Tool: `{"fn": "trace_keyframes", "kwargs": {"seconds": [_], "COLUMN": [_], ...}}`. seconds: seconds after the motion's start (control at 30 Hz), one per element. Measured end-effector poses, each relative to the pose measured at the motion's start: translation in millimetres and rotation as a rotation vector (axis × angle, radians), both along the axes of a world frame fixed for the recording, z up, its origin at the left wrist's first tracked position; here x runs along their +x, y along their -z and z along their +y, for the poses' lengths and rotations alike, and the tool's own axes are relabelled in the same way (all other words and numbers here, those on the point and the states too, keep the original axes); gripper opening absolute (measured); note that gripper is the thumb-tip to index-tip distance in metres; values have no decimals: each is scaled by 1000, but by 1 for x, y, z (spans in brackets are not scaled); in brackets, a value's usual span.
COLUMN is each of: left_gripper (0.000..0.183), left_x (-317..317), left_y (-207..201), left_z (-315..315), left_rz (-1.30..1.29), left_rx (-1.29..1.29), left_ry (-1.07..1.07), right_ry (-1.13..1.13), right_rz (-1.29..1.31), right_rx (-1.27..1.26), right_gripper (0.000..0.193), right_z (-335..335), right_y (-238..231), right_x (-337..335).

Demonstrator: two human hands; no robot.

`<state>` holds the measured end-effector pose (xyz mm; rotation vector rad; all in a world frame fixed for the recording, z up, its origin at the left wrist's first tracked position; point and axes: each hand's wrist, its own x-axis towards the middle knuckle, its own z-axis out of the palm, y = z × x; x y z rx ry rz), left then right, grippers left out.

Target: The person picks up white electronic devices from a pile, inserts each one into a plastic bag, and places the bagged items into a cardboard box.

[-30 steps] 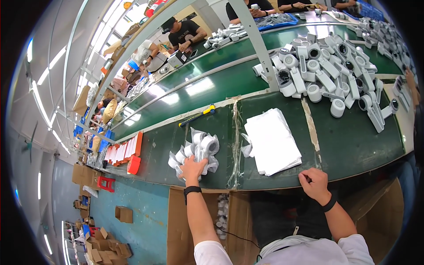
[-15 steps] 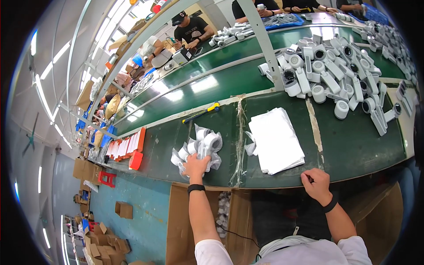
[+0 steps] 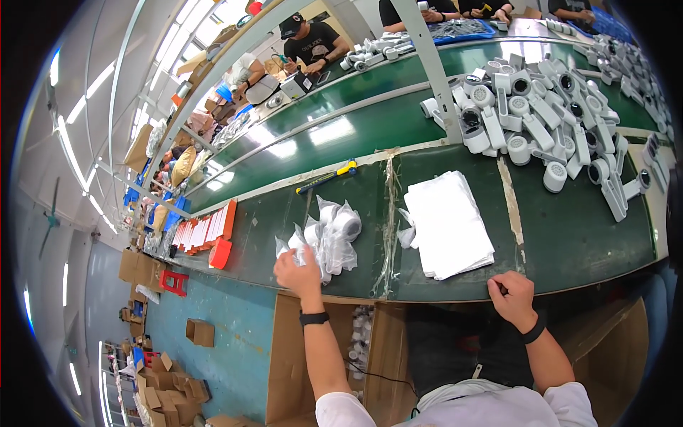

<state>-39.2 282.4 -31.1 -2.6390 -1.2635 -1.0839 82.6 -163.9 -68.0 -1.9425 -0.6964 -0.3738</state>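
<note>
On the green bench ahead lies a small heap of white round-headed handheld devices in clear plastic bags [image 3: 331, 238]. My left hand [image 3: 299, 274] is at the near left end of this heap, its fingers closed round the end of one bagged device. My fingers partly hide that device. My right hand [image 3: 512, 297] rests at the bench's front edge, loosely curled with nothing visible in it. Between the hands lies a stack of white plastic sheets or bags [image 3: 449, 226], with a crumpled clear bag [image 3: 407, 231] at its left side.
A yellow-and-black tool [image 3: 327, 176] lies behind the heap. Orange-edged boxes [image 3: 206, 228] and a red tape roll [image 3: 220, 253] are at left. Many unbagged devices [image 3: 544, 117] are piled at right. An open carton [image 3: 284, 356] stands below the bench; co-workers sit across the green belt [image 3: 341, 132].
My left hand has moved left and slightly nearer, from the middle of the bagged heap to its left end. The right hand stays where it was.
</note>
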Motion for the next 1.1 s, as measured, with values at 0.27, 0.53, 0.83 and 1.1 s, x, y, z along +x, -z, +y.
{"fn": "trace_keyframes", "kwargs": {"seconds": [0.27,0.53,0.83,1.1], "left_gripper": [28,27,45,101], "left_x": [-40,-62,-27,36], "left_y": [20,9,-17,-44], "left_z": [27,17,20,-36], "left_rz": [-6,5,-99,514], "left_rx": [-244,-269,-183,-637], "left_ry": [-165,-87,-33,-216], "right_ry": [10,10,16,14], "right_rz": [2,-13,-20,-25], "right_rx": [-23,-22,-6,-16], "right_gripper": [7,7,7,7], "right_z": [-1,-2,2,-2], "right_y": [1,2,0,2], "right_x": [0,1,-2,-1]}}
